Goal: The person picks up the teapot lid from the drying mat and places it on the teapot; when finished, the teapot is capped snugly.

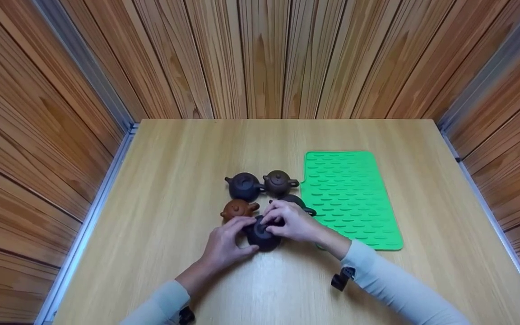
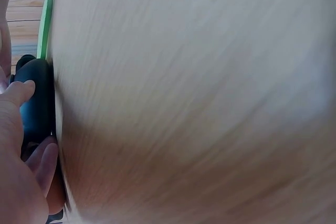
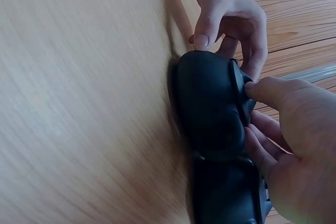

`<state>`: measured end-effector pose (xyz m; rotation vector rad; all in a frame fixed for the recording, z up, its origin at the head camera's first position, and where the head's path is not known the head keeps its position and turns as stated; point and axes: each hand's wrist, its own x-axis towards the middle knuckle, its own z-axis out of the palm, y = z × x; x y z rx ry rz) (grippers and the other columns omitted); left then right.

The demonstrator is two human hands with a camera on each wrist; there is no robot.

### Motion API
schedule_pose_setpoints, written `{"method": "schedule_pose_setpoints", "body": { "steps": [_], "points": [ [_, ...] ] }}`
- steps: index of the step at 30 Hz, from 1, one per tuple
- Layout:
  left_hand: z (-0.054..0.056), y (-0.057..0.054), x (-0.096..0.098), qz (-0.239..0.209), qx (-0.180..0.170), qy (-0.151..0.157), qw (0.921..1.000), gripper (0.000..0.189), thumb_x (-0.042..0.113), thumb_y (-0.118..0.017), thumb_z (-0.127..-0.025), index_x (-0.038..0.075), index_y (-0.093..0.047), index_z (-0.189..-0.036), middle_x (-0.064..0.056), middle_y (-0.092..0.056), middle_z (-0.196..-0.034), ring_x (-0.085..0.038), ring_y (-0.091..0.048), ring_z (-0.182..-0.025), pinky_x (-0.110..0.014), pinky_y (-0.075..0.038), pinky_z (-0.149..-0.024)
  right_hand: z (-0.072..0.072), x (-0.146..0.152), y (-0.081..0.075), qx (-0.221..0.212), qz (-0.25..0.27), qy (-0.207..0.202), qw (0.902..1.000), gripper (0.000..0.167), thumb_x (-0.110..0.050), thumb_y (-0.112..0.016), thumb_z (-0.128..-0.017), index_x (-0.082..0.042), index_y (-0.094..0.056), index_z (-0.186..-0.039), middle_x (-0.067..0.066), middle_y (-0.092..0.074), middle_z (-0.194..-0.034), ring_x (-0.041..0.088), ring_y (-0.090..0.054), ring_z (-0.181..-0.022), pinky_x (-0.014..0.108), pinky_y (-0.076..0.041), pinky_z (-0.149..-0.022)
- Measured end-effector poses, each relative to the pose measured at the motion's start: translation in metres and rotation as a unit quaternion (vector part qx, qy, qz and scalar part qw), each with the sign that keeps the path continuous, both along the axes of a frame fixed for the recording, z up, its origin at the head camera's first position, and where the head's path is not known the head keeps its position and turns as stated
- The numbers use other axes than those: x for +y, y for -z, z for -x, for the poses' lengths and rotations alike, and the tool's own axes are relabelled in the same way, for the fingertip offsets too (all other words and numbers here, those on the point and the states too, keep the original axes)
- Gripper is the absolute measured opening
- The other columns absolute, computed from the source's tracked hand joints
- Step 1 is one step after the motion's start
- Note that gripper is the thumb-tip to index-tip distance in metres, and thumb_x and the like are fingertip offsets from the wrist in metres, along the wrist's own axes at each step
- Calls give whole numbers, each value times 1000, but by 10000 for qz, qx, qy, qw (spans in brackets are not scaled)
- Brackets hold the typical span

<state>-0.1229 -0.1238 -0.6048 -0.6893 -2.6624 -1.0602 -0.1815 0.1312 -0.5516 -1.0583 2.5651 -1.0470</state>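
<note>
A black teapot point(image 1: 265, 242) stands on the table in front of the person. The left hand point(image 1: 226, 243) holds its body from the left side, thumb at the near side and fingers toward the far side. From above, the right hand point(image 1: 294, 221) pinches the knob of the teapot's lid point(image 3: 237, 87) between thumb and fingers. In the right wrist view the lid looks seated on the pot. Just beyond are a reddish-brown teapot point(image 1: 236, 209) and a dark teapot point(image 1: 294, 199), the latter partly hidden by the right hand.
Farther back stand another black teapot point(image 1: 243, 188) and a dark brown teapot point(image 1: 278, 183), close together. A green textured mat point(image 1: 350, 198) lies flat to their right. Wood-plank walls point(image 1: 264, 58) border the wooden table point(image 1: 160, 180) at the back and sides.
</note>
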Motion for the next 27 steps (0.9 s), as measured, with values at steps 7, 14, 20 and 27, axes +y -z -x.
{"method": "schedule_pose_setpoints", "body": {
  "steps": [7, 14, 20, 27],
  "points": [
    [2, -1, 0, 20, 69, 34, 10000, 62, 25, -103, -82, 13, -78, -138, -5, -81, -136, -24, -80, -126, -47, -66, -103, 1, 1, 0, -21, 134, -49, 9999, 18, -12, -82, -100, -12, -87, -117, 9, -79, -127, 30, -75, -122, 39, -57, -105],
    [4, -9, -3, 91, -33, 131, 9999, 63, 29, -103, -83, 15, -78, -140, -5, -82, -139, -25, -80, -128, -49, -66, -105, 3, 7, -5, -172, 436, -179, 9987, 20, -13, -83, -100, -11, -85, -120, 10, -80, -128, 30, -77, -120, 42, -66, -102],
    [7, -26, -8, 348, -275, 228, 9988, 55, 38, -96, -91, 16, -80, -139, -6, -83, -139, -27, -80, -128, -51, -66, -103, 6, 19, -13, -481, 696, -381, 9957, 30, -18, -85, -101, -5, -82, -127, 21, -76, -140, 38, -74, -130, 48, -67, -104],
    [18, -62, -30, -283, -1585, 709, 9844, 55, 39, -88, -99, 14, -76, -146, -11, -81, -140, -29, -81, -111, -39, -65, -84, 11, 49, -30, -341, 1098, -403, 9926, 38, -16, -86, -100, -9, -80, -137, 22, -72, -152, 44, -68, -143, 46, -53, -121]
  ]
}}
